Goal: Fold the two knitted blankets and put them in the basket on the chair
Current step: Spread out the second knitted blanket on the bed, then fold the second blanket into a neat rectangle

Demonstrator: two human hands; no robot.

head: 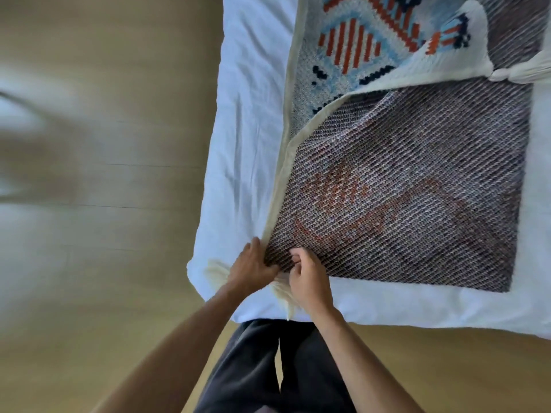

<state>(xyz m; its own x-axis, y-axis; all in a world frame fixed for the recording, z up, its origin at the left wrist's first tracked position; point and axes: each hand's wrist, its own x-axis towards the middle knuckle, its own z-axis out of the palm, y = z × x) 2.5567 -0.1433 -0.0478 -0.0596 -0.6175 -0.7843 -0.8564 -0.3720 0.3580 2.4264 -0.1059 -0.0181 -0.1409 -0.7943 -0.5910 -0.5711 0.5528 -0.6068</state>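
A knitted blanket (pixel 411 186) lies on the white bed, folded over so its grey-brown reverse side faces up. Its patterned front (pixel 357 46), in cream, light blue, orange and navy, shows at the top. A cream border runs along its left edge, with cream tassels (pixel 281 296) at the near corner. My left hand (pixel 253 268) grips that near corner at the border. My right hand (pixel 308 277) pinches the knit just beside it. The second blanket, the basket and the chair are out of view.
The white bed sheet (pixel 247 129) reaches the bed's corner near my hands. Wooden floor (pixel 98 189) lies to the left and in front of the bed. My dark trousers (pixel 277 368) show below, close to the bed's near edge.
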